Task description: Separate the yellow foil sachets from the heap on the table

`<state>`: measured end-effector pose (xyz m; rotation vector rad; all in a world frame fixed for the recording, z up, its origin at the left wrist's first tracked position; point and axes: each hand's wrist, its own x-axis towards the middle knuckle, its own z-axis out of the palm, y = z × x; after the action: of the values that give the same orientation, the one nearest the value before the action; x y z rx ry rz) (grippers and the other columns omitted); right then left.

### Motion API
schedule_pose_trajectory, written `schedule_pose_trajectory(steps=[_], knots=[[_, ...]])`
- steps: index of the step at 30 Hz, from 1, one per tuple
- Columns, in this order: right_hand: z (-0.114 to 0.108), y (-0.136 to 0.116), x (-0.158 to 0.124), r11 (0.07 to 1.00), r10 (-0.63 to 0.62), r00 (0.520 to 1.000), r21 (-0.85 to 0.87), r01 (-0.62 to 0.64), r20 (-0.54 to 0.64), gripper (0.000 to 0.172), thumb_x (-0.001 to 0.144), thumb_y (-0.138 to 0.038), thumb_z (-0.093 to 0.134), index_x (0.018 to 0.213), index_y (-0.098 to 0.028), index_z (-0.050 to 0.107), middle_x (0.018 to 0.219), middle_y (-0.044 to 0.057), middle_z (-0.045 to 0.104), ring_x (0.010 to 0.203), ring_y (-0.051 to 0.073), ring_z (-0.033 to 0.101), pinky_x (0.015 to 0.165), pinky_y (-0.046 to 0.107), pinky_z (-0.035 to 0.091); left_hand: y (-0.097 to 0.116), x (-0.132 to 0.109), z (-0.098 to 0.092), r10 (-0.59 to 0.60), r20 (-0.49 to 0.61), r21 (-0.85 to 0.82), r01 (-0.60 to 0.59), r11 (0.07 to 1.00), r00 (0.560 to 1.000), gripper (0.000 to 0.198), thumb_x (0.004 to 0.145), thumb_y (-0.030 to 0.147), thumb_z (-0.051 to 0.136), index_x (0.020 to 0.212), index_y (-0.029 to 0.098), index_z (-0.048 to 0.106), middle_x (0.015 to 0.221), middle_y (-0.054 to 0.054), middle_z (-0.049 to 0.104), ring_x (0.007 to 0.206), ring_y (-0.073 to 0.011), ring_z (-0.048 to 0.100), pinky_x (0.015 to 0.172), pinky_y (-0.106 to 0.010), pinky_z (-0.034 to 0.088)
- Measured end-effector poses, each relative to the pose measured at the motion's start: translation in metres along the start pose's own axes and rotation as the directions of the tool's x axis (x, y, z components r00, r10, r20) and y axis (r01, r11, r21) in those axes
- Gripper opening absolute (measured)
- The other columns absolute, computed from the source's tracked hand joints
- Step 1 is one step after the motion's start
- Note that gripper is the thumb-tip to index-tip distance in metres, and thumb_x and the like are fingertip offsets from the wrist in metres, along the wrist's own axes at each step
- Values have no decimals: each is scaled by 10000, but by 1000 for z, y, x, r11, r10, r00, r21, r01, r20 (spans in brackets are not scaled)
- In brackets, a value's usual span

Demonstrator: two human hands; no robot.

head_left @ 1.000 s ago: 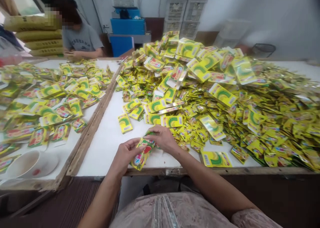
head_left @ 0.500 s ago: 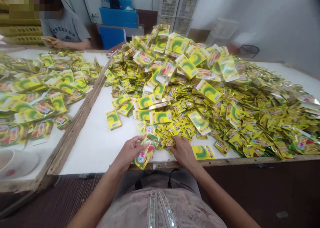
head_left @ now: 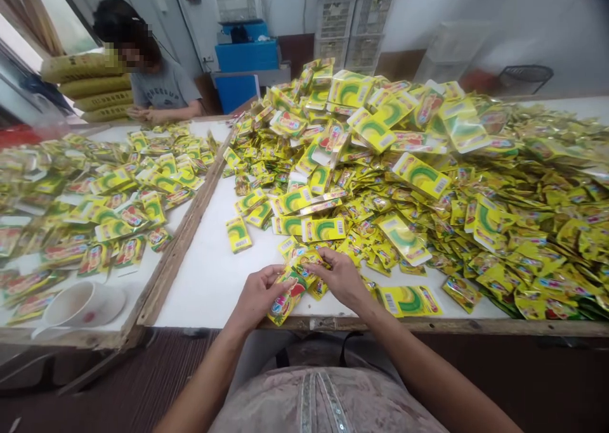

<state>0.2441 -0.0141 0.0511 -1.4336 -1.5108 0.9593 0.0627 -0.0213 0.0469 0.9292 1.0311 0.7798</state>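
My left hand is closed around a small yellow-and-green carton with a red fruit print, held tilted just above the table's front edge. The fingers of my right hand pinch a small yellow sachet at the carton's upper end. Whether the sachet is partly inside the carton I cannot tell. Loose yellow sachets lie just beyond my right hand. A flat yellow carton rests by my right wrist, and a small closed-looking box lies beyond my left hand.
A large heap of cartons and sachets covers the table's middle and right. A wooden divider strip separates the left section, where filled-looking cartons and a white cup stand. Across the table sits another person.
My right hand has lifted from the sachets near the table edge and brought a sachet to the carton's upper end. The view has shifted left and slightly up.
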Motion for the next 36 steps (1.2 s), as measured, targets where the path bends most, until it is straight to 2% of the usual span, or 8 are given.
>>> schedule_pose_trajectory(steps=[3, 9, 14, 18, 22, 27, 32, 36], knots=[[1, 5, 2, 997, -42, 998, -62, 45, 50, 279, 735, -396, 630, 583, -179, 541, 540, -46, 469, 538, 102, 408, 500, 222, 308, -2, -1, -8, 7, -10, 3, -7, 1000, 1000, 415, 622, 335, 767, 965, 138, 641, 834, -61, 735, 718, -186, 679, 679, -270, 517], [-7, 4, 11, 994, -98, 968, -25, 106, 231, 148, 732, -324, 656, 710, -178, 660, 663, -13, 597, 654, 135, 525, 596, 232, 386, 0, -1, -13, -2, -36, -38, 0, 999, 999, 417, 592, 296, 790, 950, 128, 657, 810, -58, 737, 693, -183, 678, 681, -281, 528], [-9, -6, 15, 969, -220, 942, -58, 242, 252, 119, 757, -286, 643, 740, -169, 664, 710, 10, 613, 689, 137, 545, 643, 233, 401, 2, -3, -16, -15, -49, -75, 11, 997, 999, 421, 589, 296, 793, 951, 129, 657, 815, -64, 739, 679, -177, 678, 665, -267, 524], [-2, -9, 16, 918, -246, 934, -246, 310, 259, 60, 753, -226, 642, 724, -176, 660, 680, 13, 603, 662, 136, 527, 616, 229, 370, 0, -4, -17, 38, -33, 7, -38, 999, 999, 415, 622, 318, 768, 974, 129, 657, 857, -71, 737, 733, -197, 681, 695, -280, 526], [6, -13, 18, 883, -201, 959, -387, 265, 198, 11, 707, -174, 662, 704, -181, 670, 693, 20, 623, 678, 148, 533, 608, 236, 349, -2, -4, -18, 140, -24, 137, -136, 981, 990, 405, 640, 327, 750, 998, 154, 670, 955, -61, 724, 855, -213, 666, 775, -290, 514], [8, -14, 19, 981, -105, 947, -124, 148, 304, 88, 689, -260, 672, 648, -182, 670, 607, -25, 603, 577, 118, 507, 534, 215, 344, -3, -2, -23, 47, -30, 104, -44, 994, 998, 452, 567, 316, 796, 970, 146, 682, 887, -57, 736, 768, -214, 679, 726, -307, 531], [11, -11, 17, 994, -13, 980, -107, 35, 197, 126, 661, -269, 675, 599, -167, 633, 528, -47, 528, 534, 99, 445, 486, 203, 307, -5, -1, -22, 11, -37, -13, -11, 1000, 999, 460, 569, 318, 797, 973, 130, 682, 854, -72, 739, 728, -208, 683, 697, -307, 535], [17, -7, 14, 999, -14, 953, -35, 26, 301, 66, 664, -210, 636, 618, -167, 618, 558, -46, 525, 545, 95, 461, 497, 199, 334, -4, 0, -18, 13, -50, -73, -16, 997, 999, 437, 570, 328, 798, 938, 119, 690, 813, -78, 739, 691, -203, 683, 677, -298, 532]])
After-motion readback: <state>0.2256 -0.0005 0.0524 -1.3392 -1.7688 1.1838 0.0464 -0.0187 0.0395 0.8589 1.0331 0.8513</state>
